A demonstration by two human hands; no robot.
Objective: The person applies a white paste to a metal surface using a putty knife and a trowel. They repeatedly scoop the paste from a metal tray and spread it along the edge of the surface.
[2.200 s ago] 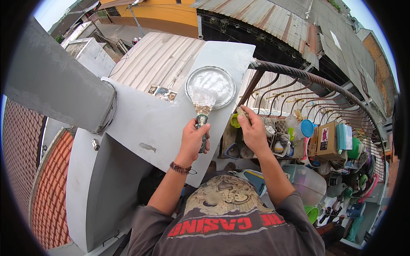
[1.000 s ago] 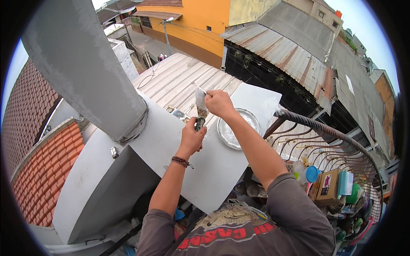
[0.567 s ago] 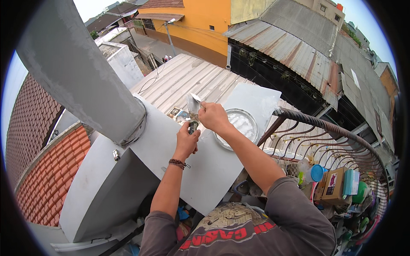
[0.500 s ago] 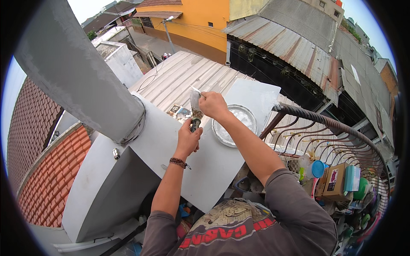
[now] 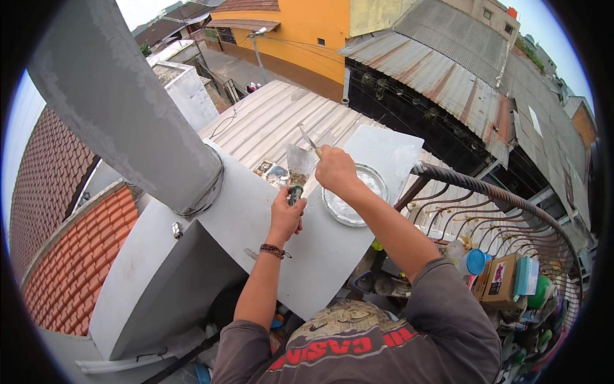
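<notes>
My left hand is wrapped round the dark handle of a wide putty knife, whose pale, smeared blade points away from me. To its right, my right hand grips a second, narrower-looking scraper. That blade is tilted up to the left and stands apart from the wide one. Partly under my right forearm sits a round tub with white paste in it. The tub rests on a smooth grey ledge, below both hands.
A thick grey column rises at the left. A curved metal railing runs along the right, with a cardboard box and clutter inside it. Ribbed metal roofing lies beyond and below the ledge.
My right hand has moved right and slightly down, taking its scraper away from the wide blade, which it was close against. My left hand keeps its hold on the putty knife.
</notes>
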